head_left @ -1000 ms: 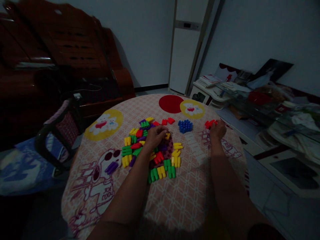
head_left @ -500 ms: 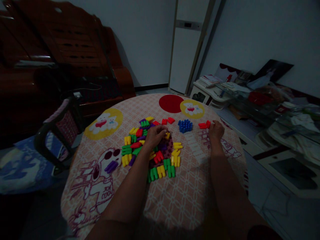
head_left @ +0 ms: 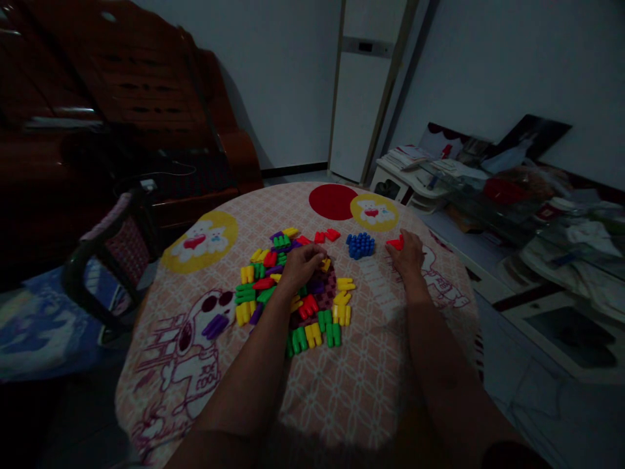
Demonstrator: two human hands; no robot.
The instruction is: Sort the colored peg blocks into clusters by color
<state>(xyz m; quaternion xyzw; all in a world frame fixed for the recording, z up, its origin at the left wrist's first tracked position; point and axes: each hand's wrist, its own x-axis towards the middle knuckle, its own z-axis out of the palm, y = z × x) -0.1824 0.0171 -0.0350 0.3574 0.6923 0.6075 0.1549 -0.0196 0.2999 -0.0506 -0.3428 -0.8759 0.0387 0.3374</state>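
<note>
My right hand (head_left: 409, 254) is on the right side of the round table, with thumb and fingers closed around red building blocks (head_left: 395, 243), which it partly covers. Just left of it stands a cluster of blue blocks (head_left: 361, 245) joined together. Over the mixed pile at the middle, my left hand (head_left: 303, 264) has its fingers curled together. A yellow block (head_left: 325, 264) shows right at its fingertips; whether it is gripped is hidden. Green blocks (head_left: 297, 340), yellow blocks (head_left: 343, 314) and purple blocks (head_left: 215, 327) lie around that hand. Two red blocks (head_left: 327, 236) lie beyond it.
A patterned cloth covers the table (head_left: 342, 384). At the left stands a chair (head_left: 114, 254) with a woven back, and behind it a carved wooden sofa (head_left: 146, 98). A low cabinet (head_left: 517, 260) heaped with papers and bags runs along the right.
My right hand has moved left and closed around the red blocks, which lay uncovered beside it half a second ago. My left hand stays over the pile.
</note>
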